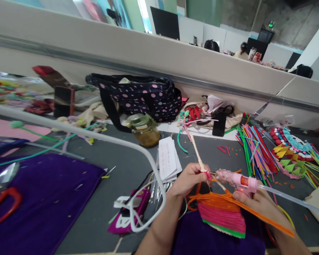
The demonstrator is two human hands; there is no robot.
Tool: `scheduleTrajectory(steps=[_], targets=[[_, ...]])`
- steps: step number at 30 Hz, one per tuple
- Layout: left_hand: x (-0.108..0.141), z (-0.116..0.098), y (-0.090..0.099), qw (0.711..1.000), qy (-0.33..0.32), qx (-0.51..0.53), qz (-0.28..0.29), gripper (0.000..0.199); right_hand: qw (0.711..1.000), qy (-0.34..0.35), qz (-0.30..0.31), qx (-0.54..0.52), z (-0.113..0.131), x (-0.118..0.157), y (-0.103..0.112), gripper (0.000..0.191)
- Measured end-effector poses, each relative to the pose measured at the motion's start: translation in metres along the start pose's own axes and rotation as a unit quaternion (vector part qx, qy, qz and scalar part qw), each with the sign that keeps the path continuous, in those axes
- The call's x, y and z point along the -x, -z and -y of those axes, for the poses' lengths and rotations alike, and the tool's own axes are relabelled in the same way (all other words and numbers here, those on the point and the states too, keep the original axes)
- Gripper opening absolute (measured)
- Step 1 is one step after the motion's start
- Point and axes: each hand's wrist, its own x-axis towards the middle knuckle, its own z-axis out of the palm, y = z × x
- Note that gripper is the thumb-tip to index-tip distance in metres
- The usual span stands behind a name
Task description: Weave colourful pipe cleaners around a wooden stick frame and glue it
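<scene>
My left hand [190, 179] is closed in a pinch on a cream-coloured wrapped stem [196, 152] near its pink lower end. In my right hand [257, 203] is a pink hot glue gun [235, 179], its tip pointing left at the pinched spot. A clear glue stick [289, 198] runs out of the gun's back. Below both hands hangs a striped craft piece [222, 214] in orange, pink, green and cream. A loose orange strip [266, 216] passes under the right hand.
A purple cloth [69, 198] with red-handled scissors [6, 202] lies left. A white tube [101, 132] arches across the front. Behind stand a lidded jar [145, 129] and a polka-dot bag [146, 94]. Coloured strips [257, 152] and a phone [219, 124] lie right.
</scene>
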Motion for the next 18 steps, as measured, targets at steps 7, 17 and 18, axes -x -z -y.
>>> scheduleTrajectory(steps=[7, 17, 18], targets=[[0.0, -0.001, 0.001, 1.0, -0.007, -0.019, 0.01, 0.032, 0.999, -0.03, -0.018, 0.017, -0.009, 0.004, 0.0, 0.046], [0.001, -0.003, -0.001, 1.0, -0.003, -0.019, 0.0, 0.034, 0.999, -0.027, -0.034, 0.025, 0.003, 0.004, -0.004, 0.042], [0.001, -0.003, -0.001, 1.0, -0.004, -0.018, 0.002, 0.033, 0.999, -0.028, -0.036, 0.029, 0.005, 0.005, -0.004, 0.043]])
